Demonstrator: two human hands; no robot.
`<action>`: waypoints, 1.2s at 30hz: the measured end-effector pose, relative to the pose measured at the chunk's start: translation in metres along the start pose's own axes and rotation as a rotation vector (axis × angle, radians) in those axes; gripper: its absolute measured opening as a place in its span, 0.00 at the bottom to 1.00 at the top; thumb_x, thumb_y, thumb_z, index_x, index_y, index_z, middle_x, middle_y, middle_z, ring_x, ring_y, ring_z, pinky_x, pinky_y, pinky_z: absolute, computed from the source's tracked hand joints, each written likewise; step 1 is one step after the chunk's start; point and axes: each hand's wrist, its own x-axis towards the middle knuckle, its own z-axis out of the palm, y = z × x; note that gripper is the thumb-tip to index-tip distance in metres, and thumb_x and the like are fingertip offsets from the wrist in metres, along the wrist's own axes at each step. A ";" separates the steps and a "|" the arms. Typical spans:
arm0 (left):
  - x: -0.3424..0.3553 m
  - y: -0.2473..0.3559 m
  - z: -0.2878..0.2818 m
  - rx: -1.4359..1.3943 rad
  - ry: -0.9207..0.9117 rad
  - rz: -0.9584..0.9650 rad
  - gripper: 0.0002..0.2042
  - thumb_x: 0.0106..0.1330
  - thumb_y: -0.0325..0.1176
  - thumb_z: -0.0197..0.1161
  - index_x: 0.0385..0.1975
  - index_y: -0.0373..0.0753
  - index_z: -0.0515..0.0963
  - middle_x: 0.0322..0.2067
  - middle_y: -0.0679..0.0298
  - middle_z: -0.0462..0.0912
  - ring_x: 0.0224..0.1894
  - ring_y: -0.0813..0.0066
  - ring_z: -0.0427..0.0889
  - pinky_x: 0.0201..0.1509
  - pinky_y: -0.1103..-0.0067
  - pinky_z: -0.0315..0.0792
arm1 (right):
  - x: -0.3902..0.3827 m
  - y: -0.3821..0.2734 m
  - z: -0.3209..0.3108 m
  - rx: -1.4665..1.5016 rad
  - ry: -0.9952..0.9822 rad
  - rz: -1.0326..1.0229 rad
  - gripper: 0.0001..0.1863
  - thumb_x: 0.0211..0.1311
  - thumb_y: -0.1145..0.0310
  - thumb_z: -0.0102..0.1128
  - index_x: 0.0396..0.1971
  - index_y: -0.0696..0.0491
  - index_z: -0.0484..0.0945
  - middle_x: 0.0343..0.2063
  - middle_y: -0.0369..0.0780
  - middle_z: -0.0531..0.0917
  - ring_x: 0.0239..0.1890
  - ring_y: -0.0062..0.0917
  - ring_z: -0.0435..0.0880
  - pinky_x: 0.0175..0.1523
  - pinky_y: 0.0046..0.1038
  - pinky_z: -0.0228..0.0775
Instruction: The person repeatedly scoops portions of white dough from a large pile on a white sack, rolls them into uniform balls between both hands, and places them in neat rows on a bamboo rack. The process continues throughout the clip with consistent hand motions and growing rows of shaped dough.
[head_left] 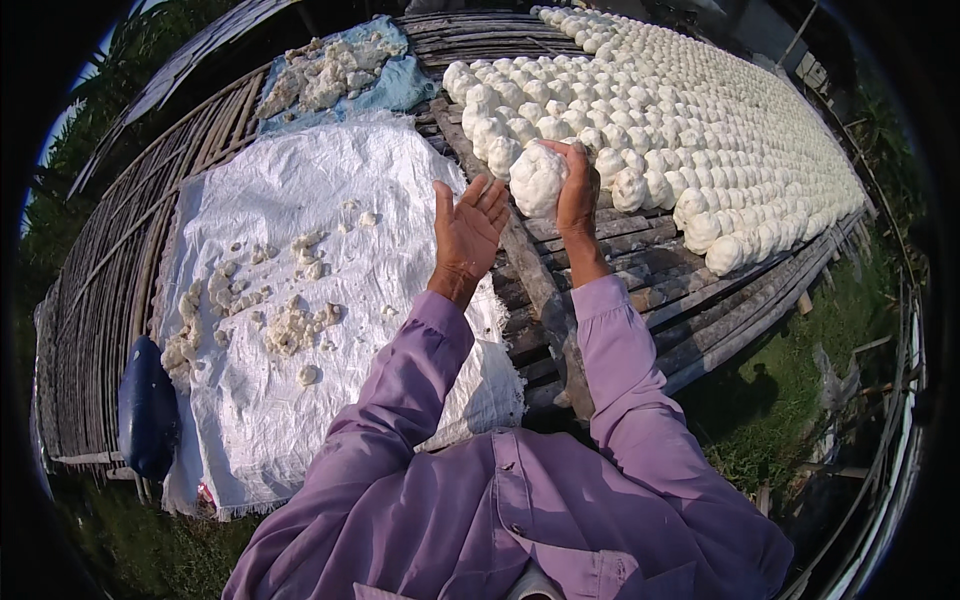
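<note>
A white, lumpy ball [537, 182] about as big as a fist rests against the palm of my right hand [577, 195], whose fingers curl around its right side and top. My left hand [470, 232] is open, palm up and fingers spread, just left of the ball and apart from it. Beyond my hands, many similar white lumpy balls [620, 110] lie in close rows on a rack of wooden poles [690, 325]. What the balls are made of, I cannot tell.
Left of my hands a white woven sheet [390, 240] covers part of the rack, with loose off-white crumbs [292, 328] on it. A blue cloth [405, 85] farther back bears more pale pieces [325, 75]. A dark blue rounded container [147, 410] stands at the left edge. Grass [775, 390] borders the right side.
</note>
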 end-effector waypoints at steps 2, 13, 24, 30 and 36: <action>0.002 -0.003 -0.009 -0.062 0.323 -0.046 0.46 0.71 0.72 0.39 0.70 0.29 0.60 0.68 0.46 0.68 0.67 0.49 0.70 0.74 0.56 0.58 | -0.008 0.001 -0.007 -0.370 -0.071 -0.387 0.35 0.78 0.46 0.32 0.55 0.58 0.81 0.48 0.45 0.85 0.53 0.33 0.82 0.63 0.33 0.69; 0.009 -0.027 -0.024 -0.208 0.012 -0.073 0.50 0.65 0.78 0.38 0.66 0.32 0.67 0.63 0.47 0.74 0.65 0.53 0.74 0.73 0.62 0.62 | -0.003 0.040 -0.004 -0.616 -0.198 0.079 0.35 0.76 0.42 0.37 0.47 0.57 0.85 0.39 0.45 0.89 0.43 0.42 0.86 0.51 0.37 0.75; 0.000 -0.029 -0.024 -0.145 0.194 -0.038 0.49 0.63 0.78 0.47 0.67 0.36 0.66 0.66 0.50 0.71 0.68 0.50 0.69 0.72 0.52 0.61 | -0.019 0.015 -0.009 -0.619 -0.152 -0.505 0.27 0.78 0.48 0.43 0.53 0.55 0.83 0.47 0.48 0.86 0.49 0.42 0.85 0.55 0.37 0.74; -0.003 -0.034 -0.020 -0.168 0.190 -0.117 0.56 0.58 0.82 0.46 0.69 0.31 0.63 0.67 0.48 0.68 0.69 0.49 0.68 0.74 0.53 0.58 | -0.005 0.043 -0.018 -0.077 0.014 0.092 0.35 0.78 0.43 0.34 0.49 0.57 0.84 0.41 0.47 0.88 0.43 0.43 0.87 0.54 0.39 0.75; -0.001 -0.038 -0.013 -0.183 0.189 -0.084 0.51 0.62 0.79 0.47 0.69 0.35 0.63 0.67 0.48 0.68 0.70 0.48 0.66 0.75 0.52 0.56 | -0.011 0.015 -0.028 -0.270 -0.285 -0.172 0.40 0.79 0.40 0.26 0.57 0.60 0.79 0.55 0.49 0.82 0.59 0.37 0.79 0.68 0.36 0.63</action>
